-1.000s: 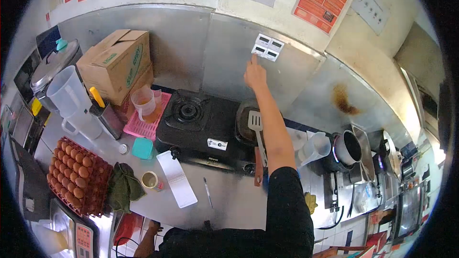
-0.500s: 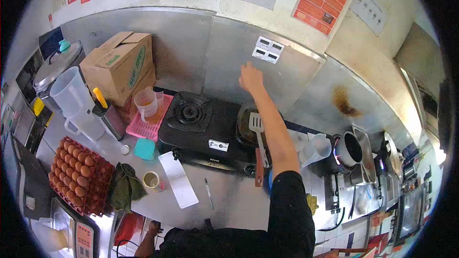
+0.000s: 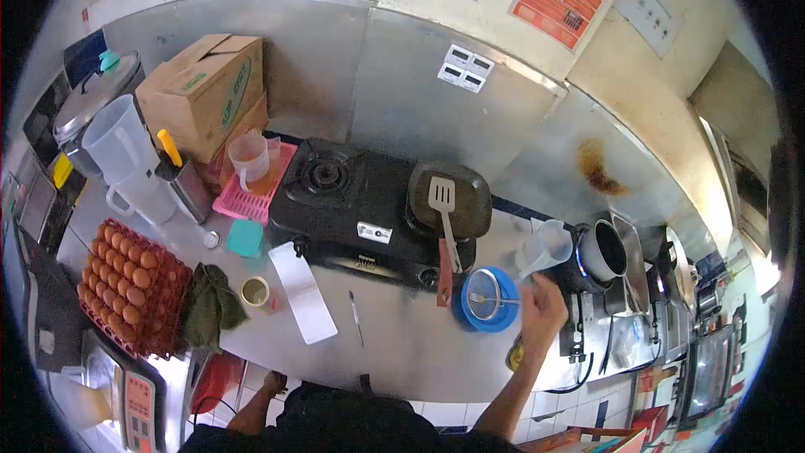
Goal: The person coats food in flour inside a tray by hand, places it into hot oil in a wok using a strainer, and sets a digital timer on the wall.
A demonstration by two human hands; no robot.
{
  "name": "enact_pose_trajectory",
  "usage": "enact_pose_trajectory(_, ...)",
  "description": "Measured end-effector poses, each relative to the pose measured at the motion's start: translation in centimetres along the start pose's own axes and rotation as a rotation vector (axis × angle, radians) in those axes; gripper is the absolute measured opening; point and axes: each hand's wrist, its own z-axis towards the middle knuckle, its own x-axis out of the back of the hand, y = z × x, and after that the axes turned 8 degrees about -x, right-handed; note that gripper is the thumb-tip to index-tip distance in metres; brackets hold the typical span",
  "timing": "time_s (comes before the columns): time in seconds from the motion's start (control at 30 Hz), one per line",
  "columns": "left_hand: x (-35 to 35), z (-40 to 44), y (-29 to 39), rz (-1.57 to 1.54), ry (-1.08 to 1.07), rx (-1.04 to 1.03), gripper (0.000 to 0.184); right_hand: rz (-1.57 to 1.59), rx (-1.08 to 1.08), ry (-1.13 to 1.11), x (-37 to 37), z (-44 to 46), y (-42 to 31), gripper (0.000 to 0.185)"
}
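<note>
My right hand [image 3: 545, 310] is over the counter, just right of a blue bowl [image 3: 470, 320], with its fingers loosely bent and apart. In the bowl's mouth rests a round strainer [image 3: 482, 283] with a fork [image 3: 485, 298] lying across it; the fork's handle points toward my hand, and I see no firm grip on it. A clear plastic jug [image 3: 545, 247] stands just beyond. My left hand [image 3: 273, 383] hangs below the counter's front edge, fingers curled, nothing visible in it. A slotted turner [image 3: 443, 201] lies across a square pan [image 3: 470, 197] on the black gas stove [image 3: 369, 193].
An egg tray stack [image 3: 163, 319], green cloth [image 3: 211, 310], open can [image 3: 255, 291], notepad [image 3: 306, 298] and pen [image 3: 355, 319] lie along the counter. A saucepan [image 3: 605, 250] sits on a lit burner at right. A cardboard box [image 3: 205, 92] stands at the back left.
My right hand has come down from the wall timers to beside the blue bowl. The pan, strainer and bowl, covered before by my arm, now show. The view has shifted slightly.
</note>
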Motion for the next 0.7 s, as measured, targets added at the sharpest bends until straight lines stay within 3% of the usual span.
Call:
enact_pose_trajectory(0.03,-0.5,0.1,0.3,0.748,-0.279,-0.087,0.042,-0.182,-0.141,0.045,2.2,-1.3,3.7,0.026)
enact_pose_trajectory(0.07,-0.9,0.5,-0.2,1.474,-0.485,-0.312,0.043,-0.362,-0.278,0.093,4.3,-2.8,7.6,0.03)
enact_pose_trajectory(0.13,-2.1,0.2,-0.5,1.448,-0.535,-0.296,0.04,-0.525,-0.285,0.145,7.0,-6.6,19.2,0.041)
enact_pose_trajectory(0.2,-3.6,0.2,-0.7,1.23,-0.342,-0.196,0.04,-0.536,-0.156,0.115,8.1,-9.7,24.4,0.057)
enact_pose_trajectory(0.23,-4.2,0.1,-0.7,1.08,-0.378,-0.087,0.043,-0.817,-0.31,0.052,8.4,-11.2,27.0,0.071)
enact_pose_trajectory(0.27,-5.3,-0.4,0.5,1.025,-0.338,0.085,0.048,-0.777,-0.151,0.0,8.5,-11.8,25.7,0.075)
enact_pose_trajectory(0.37,-8.8,-1.3,3.5,1.159,-0.723,0.046,0.055,-0.9,0.007,-0.056,8.1,-13.1,32.6,0.069)
enact_pose_trajectory(0.43,-12.8,-4.7,13.4,1.157,-0.874,0.097,0.056,-0.87,-0.045,-0.089,8.2,-13.3,34.2,0.055)
enact_pose_trajectory(0.47,-15.0,-5.0,14.4,1.171,-0.896,-0.036,0.055,-0.865,-0.037,-0.094,8.7,-13.0,34.8,0.055)
enact_pose_trajectory(0.53,-20.3,-6.4,18.2,1.064,-0.927,-0.311,0.051,-0.732,-0.229,-0.06,10.1,-12.4,35.6,0.039)
enact_pose_trajectory(0.57,-23.3,-8.2,23.0,0.947,-0.934,-0.45,0.049,-0.674,-0.126,0.094,10.3,-12.3,34.0,0.025)
enact_pose_trajectory(0.6,-26.5,-10.3,28.4,0.982,-0.898,-0.315,0.05,-0.673,-0.118,0.096,11.3,-12.2,32.1,0.025)
enact_pose_trajectory(0.63,-29.5,-9.7,29.3,0.858,-0.878,-0.447,0.046,-0.524,-0.159,0.079,12.3,-11.8,30.1,0.021)
enact_pose_trajectory(0.67,-33.1,-8.7,28.4,0.623,-0.706,-0.749,0.042,-0.374,-0.198,0.06,13.1,-11.8,28.8,0.017)
enact_pose_trajectory(0.7,-35.7,-9.6,32.4,0.505,-0.693,-0.746,0.046,-0.372,-0.186,0.06,13.6,-12.1,28.2,0.017)
